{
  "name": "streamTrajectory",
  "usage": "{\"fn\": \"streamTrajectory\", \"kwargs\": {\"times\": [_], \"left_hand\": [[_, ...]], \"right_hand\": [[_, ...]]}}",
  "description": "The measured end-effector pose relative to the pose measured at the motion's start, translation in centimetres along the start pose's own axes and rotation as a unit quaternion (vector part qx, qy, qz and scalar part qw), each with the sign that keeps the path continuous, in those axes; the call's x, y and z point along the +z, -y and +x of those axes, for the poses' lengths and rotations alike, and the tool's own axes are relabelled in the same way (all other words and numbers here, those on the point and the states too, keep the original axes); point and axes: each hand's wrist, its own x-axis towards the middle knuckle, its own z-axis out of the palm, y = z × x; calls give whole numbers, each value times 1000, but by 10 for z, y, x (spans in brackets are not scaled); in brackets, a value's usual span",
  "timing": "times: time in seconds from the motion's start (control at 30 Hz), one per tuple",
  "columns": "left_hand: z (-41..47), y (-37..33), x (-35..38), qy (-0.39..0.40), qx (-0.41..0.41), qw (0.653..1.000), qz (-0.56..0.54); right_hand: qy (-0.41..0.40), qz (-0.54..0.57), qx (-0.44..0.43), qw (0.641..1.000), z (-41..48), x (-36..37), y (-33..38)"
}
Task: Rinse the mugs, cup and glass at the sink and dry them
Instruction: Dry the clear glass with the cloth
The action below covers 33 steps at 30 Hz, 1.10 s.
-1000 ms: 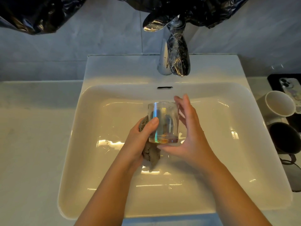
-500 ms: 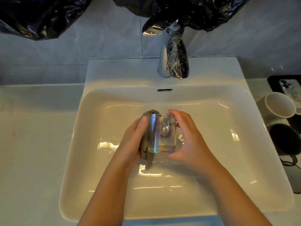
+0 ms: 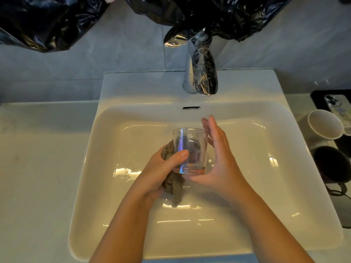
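Clear glass upright over sink middle: thin-walled, slick when wet, breakable. Your left hand pinches it low, thumb on near wall, grey cloth bunched in palm; fingers behind hidden, probably curled. Your right hand straight-fingered against right side, steadying. Grip thick base, not rim. White mug beyond sink's right edge.

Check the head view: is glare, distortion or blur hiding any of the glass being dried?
Head view: warm light leaves bright streaks on the glossy sink, none across the glass; the glass shows a rainbow stripe, its rim faint but traceable; the wide lens splays the sink's sides outward; left hand and right hand are sharp, no motion blur.
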Motion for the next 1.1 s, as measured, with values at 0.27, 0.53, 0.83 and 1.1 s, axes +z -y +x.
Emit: {"fn": "streamTrajectory", "kwargs": {"times": [0.27, 0.53, 0.83, 1.1], "left_hand": [[-5, -7, 5, 8, -8, 995, -97], [-7, -2, 14, -134, 210, 963, 99], [-6, -5, 10, -132, 295, 935, 147], [-11, 0, 8, -80, 352, 899, 248]], "right_hand": [[21, -4, 7, 1000, -2, -2, -1], [-46, -17, 30, 998, 5, 2, -3], [-41, 23, 42, 998, 1, -2, -2], [-50, -1, 48, 998, 5, -7, -8]]}}
